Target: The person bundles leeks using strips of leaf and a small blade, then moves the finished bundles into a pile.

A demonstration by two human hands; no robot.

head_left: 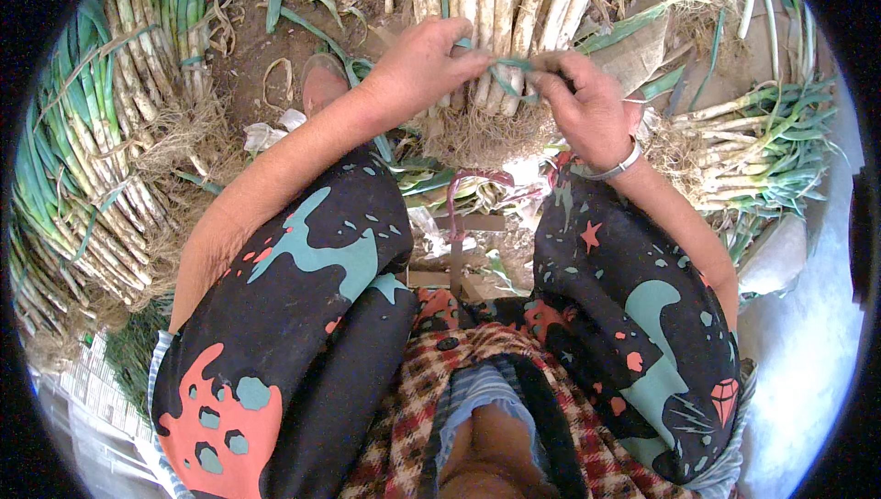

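Note:
In front of my knees stands a bundle of long green onions, white stalks upward and shaggy roots toward me. A thin green tie crosses the stalks just above the roots, looped at their front. My left hand comes in from the left, thumb and fingers pinched on one side of the tie. On the other side, my right hand, with a silver band at its wrist, is closed with its fingertips on the tie. Both hands touch or nearly touch the stalks; the back of the bundle is hidden.
Several tied onion bundles lie along the left, roots inward. More onions lie at the right, with others at the upper right. Loose leaves and pale scraps litter the soil. A dark red, hooked strap or handle shows between my knees.

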